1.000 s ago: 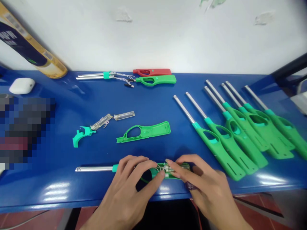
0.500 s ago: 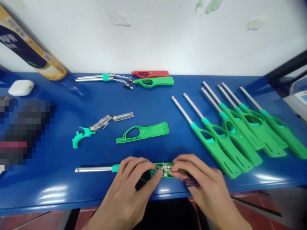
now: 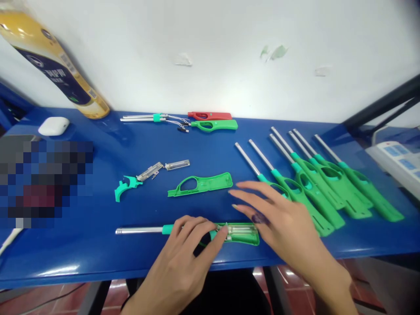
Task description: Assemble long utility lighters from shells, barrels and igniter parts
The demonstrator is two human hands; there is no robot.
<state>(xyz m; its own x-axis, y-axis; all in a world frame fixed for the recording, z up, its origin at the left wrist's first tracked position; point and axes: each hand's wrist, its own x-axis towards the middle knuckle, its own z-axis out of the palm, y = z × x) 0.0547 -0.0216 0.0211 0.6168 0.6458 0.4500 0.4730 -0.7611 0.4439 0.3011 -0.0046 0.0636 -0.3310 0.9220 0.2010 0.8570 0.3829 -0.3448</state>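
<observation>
Near the table's front edge lies an opened green lighter (image 3: 244,237) with a metal tube pointing left and a clear tank inside its handle. My left hand (image 3: 188,249) grips its middle, thumb and fingers over the inner parts. Off the lighter, my right hand (image 3: 278,214) is raised with its fingers spread and nothing in them, just right of a loose green half shell (image 3: 205,183). Left of that shell are two clear tanks (image 3: 177,165) and a teal trigger piece (image 3: 126,186).
Several green lighters (image 3: 323,181) lie at the right. Metal tubes with wires (image 3: 141,118), a red shell (image 3: 211,116) and a green shell (image 3: 216,125) lie by the wall. A yellow bottle (image 3: 68,74), white case (image 3: 54,126) and power strip (image 3: 398,159) flank them.
My right hand has let go of the lighter's handle and moved up and right, its fingers opening. My left hand has stayed on the lighter. The camera view has shifted.
</observation>
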